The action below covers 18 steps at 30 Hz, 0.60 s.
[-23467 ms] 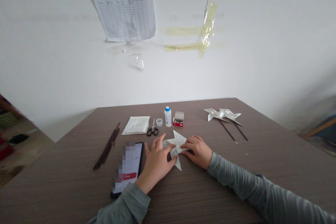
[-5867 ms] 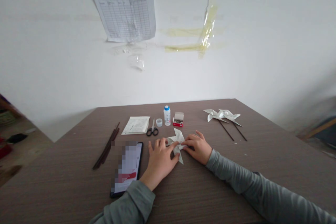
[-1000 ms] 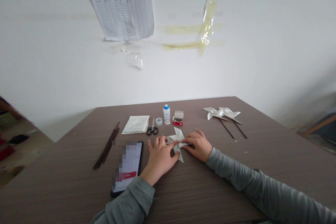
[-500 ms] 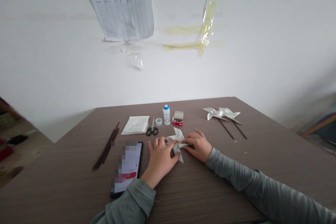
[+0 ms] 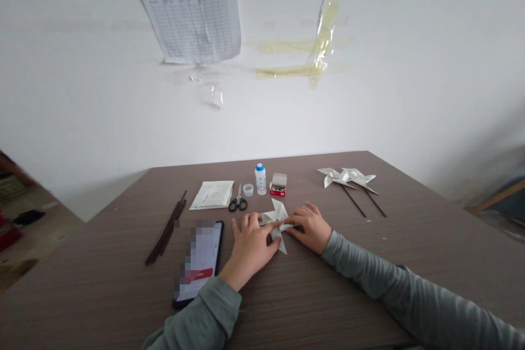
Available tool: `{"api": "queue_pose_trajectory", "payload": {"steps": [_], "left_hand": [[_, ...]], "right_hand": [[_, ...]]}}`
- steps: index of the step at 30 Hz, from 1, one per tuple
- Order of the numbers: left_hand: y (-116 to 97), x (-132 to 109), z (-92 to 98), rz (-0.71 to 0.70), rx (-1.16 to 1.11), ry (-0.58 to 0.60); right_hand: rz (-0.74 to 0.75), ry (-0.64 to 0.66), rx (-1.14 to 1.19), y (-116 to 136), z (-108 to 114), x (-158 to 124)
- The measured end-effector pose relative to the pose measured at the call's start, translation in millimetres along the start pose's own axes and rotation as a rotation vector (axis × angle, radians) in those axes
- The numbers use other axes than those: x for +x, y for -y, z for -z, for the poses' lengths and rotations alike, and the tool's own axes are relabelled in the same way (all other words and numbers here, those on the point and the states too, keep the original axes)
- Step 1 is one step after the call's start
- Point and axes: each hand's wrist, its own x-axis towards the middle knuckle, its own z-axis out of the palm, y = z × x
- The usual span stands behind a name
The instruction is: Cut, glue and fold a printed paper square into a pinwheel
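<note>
A paper pinwheel (image 5: 279, 209) made of printed paper lies on the brown table in front of me, its pointed blades spread. My left hand (image 5: 253, 240) rests over its left side with fingers apart, one fingertip touching the pinwheel's centre. On the right side, my right hand (image 5: 310, 227) pinches a blade close to the centre between thumb and fingers. Parts of the left and right blades are hidden under my hands.
Behind the pinwheel stand scissors (image 5: 238, 203), a small clear cup (image 5: 248, 190), a blue-capped bottle (image 5: 260, 179) and a red box (image 5: 278, 186). Left are folded paper (image 5: 212, 195), dark sticks (image 5: 167, 229) and a phone (image 5: 199, 262); back right, two finished pinwheels (image 5: 348, 176).
My left index fingertip has shifted slightly to the right over the pinwheel's centre. My right hand stays where it was.
</note>
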Motion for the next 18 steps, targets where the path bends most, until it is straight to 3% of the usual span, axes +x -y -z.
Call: {"api": "queue_pose_trajectory", "payload": {"steps": [9, 18], "left_hand": [[1.2, -1.3, -6.5, 0.008, 0.008, -0.053], [-2.6, -1.3, 1.7, -0.002, 0.032, -0.002]], "right_hand": [[-0.047, 0.049, 0.009, 4.6, 4.4, 2.3], [-0.051, 0.035, 0.025, 4.6, 5.5, 2.6]]}}
